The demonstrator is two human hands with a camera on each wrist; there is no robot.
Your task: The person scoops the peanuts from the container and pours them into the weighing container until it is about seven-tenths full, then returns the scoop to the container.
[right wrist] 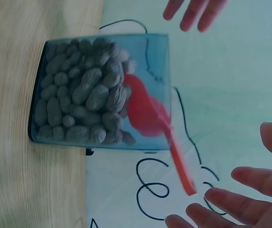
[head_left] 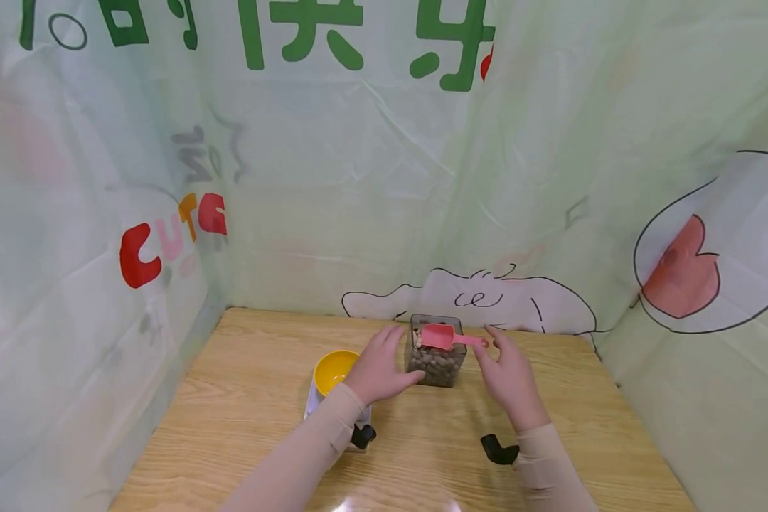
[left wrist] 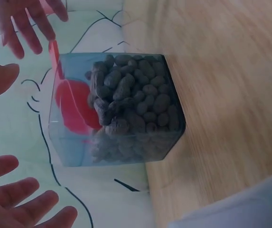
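A clear square-sided box stands on the table, part-filled with peanuts in their shells. On top of the peanuts lies a pink-red scoop, its handle poking out past the box's right rim. Close to the box's left side is my left hand, thumb and fingers spread apart and holding nothing. My right hand is at the scoop handle's end, fingers extended; in the right wrist view a small gap shows between fingertips and handle.
Left of the box, a yellow bowl sits on a white base, partly hidden by my left forearm. Behind the wooden table hangs a printed curtain, which also runs along both sides. Black mounts are at my wrists.
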